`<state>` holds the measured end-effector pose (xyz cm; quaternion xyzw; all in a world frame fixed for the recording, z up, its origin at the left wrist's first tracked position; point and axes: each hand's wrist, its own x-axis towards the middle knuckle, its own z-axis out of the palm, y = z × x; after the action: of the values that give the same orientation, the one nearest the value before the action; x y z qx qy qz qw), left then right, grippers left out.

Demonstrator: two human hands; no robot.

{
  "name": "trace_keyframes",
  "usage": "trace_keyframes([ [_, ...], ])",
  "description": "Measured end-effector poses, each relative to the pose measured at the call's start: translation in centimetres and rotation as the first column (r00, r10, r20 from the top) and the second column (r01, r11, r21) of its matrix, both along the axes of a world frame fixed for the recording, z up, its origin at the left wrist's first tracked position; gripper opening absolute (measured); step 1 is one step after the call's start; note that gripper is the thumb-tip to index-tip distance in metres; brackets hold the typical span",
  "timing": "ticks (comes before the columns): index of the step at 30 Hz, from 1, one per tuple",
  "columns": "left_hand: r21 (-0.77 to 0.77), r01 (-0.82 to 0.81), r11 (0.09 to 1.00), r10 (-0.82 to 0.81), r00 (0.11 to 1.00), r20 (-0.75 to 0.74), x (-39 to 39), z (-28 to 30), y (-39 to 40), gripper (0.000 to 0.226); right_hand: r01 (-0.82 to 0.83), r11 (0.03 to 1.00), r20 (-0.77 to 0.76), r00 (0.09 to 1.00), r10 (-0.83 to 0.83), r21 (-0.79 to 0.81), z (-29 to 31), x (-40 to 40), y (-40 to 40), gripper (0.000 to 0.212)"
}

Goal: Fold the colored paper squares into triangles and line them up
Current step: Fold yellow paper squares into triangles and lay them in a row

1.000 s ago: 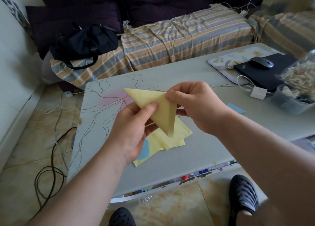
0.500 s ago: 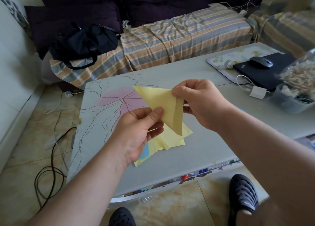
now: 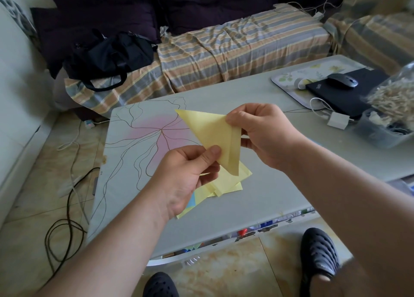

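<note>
We held the yellow triangle [image 3: 215,137] up over the table [image 3: 257,198], both hands grasping it: our left hand [image 3: 186,178] pinched its lower edge between thumb and fingers, and our right hand [image 3: 262,133] pinched the upper right corner. Over the last second the sheet had risen a little and swung to the right, so that its long fold ran down beside the right hand and its lowest tip pointed at the pile of yellow paper [image 3: 226,182] lying on the table just beneath, with a sliver of blue sheet [image 3: 191,201] showing under the left hand. The right hand had shifted along the top edge toward the corner. We judged this to be the creasing of a fold already made, the two layers not quite flush along the right side. The triangle was not yet set down, and we saw no line of finished triangles on the table.
</note>
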<state>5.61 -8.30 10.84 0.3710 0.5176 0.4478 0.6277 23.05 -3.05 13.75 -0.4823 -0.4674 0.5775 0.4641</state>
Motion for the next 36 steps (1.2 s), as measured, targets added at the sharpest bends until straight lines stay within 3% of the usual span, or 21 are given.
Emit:
trace_keyframes([
  [4, 0.005, 0.039, 0.999, -0.039, 0.999, -0.014, 0.1, -0.1, -0.1, 0.036, 0.003, 1.000, -0.009, 1.000, -0.003, -0.005, 0.1, 0.0, 0.0, 0.022],
  [8, 0.025, 0.105, 0.994, -0.103, 0.993, -0.061, 0.3, -0.3, -0.3, 0.023, 0.004, 1.000, -0.012, 1.000, -0.004, 0.005, 0.1, 0.1, 0.0, 0.023],
  [13, 0.040, 0.124, 0.991, -0.121, 0.989, -0.080, 0.2, -0.5, -0.3, 0.026, 0.014, 1.000, -0.016, 1.000, -0.014, 0.002, 0.0, 0.1, 0.1, 0.022],
  [27, 0.169, 0.287, 0.943, -0.185, 0.873, -0.451, 0.1, -0.9, -0.5, 0.043, 0.073, 0.997, -0.017, 0.997, -0.073, -0.012, -0.5, 0.0, 0.4, 0.019],
  [36, 0.135, 0.289, 0.948, -0.227, 0.909, -0.350, -0.1, -1.0, -0.4, 0.030, 0.115, 0.993, -0.008, 0.993, -0.115, -0.035, -0.6, 0.0, 0.5, 0.014],
])
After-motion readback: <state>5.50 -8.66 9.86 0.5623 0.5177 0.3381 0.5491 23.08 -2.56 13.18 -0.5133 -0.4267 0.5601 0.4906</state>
